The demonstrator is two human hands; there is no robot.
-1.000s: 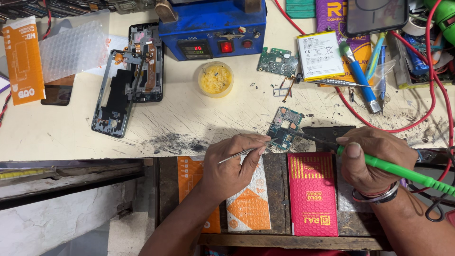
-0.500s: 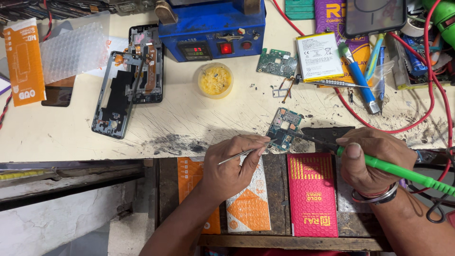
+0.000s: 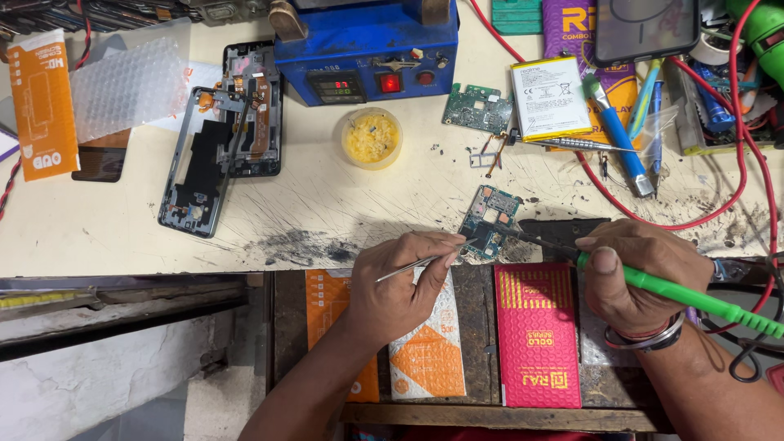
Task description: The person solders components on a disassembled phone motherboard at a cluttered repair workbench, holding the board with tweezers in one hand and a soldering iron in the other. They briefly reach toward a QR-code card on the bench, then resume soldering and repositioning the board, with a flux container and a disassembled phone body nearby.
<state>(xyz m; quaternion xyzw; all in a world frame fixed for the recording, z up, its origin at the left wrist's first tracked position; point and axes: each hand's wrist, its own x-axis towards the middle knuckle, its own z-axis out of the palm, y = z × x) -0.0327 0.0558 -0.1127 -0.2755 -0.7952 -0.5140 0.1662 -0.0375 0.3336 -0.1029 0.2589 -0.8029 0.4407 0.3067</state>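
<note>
The pale, scratched surface (image 3: 343, 212) carries a blue power box (image 3: 367, 49) at the far middle and an opened phone frame (image 3: 216, 147) to the left. At the near edge, right of centre, lies a small circuit board (image 3: 488, 222). The right hand (image 3: 633, 273) grips a green soldering iron (image 3: 694, 300), its tip on the board. The left hand (image 3: 400, 282) pinches thin tweezers (image 3: 412, 266), their tips reaching the board's left edge.

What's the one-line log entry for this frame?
left hand: holds tweezers at circuit board | right hand: holds green soldering iron, tip on board | bench: flux tin
</note>
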